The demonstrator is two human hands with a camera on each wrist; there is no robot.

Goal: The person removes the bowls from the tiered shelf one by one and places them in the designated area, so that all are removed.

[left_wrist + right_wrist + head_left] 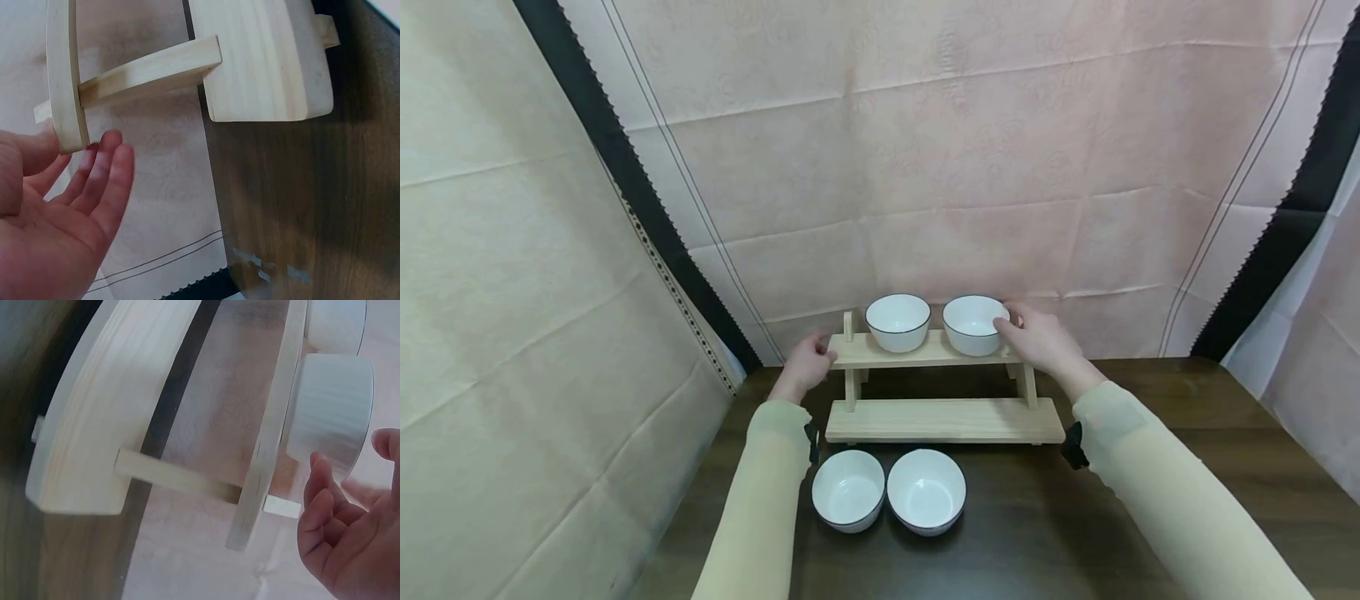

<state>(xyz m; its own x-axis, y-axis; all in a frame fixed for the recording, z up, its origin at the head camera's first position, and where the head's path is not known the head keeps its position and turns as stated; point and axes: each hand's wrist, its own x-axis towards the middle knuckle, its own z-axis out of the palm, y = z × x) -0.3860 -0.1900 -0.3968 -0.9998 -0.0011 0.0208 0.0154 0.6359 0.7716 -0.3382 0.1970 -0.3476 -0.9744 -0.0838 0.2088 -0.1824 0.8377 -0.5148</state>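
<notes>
Two white bowls with dark rims stand on the upper board of a pale wooden two-tier shelf (943, 421): the left bowl (897, 325) and the right bowl (967, 337). My right hand (1041, 337) grips the right bowl at its right side, thumb at the rim and fingers against the outer wall (331, 412). My left hand (807, 362) holds the left end of the upper board (67, 81), thumb on one side and fingers round the other. Two more white bowls, one (848, 492) and its neighbour (927, 492), sit side by side on the table before the shelf.
The shelf stands on a dark brown wooden table (1037, 525). Behind it hangs a creased pale pink cloth (970, 167), with a pale cloth wall (550, 333) on the left. Black strips (647, 200) run down along the cloth edges.
</notes>
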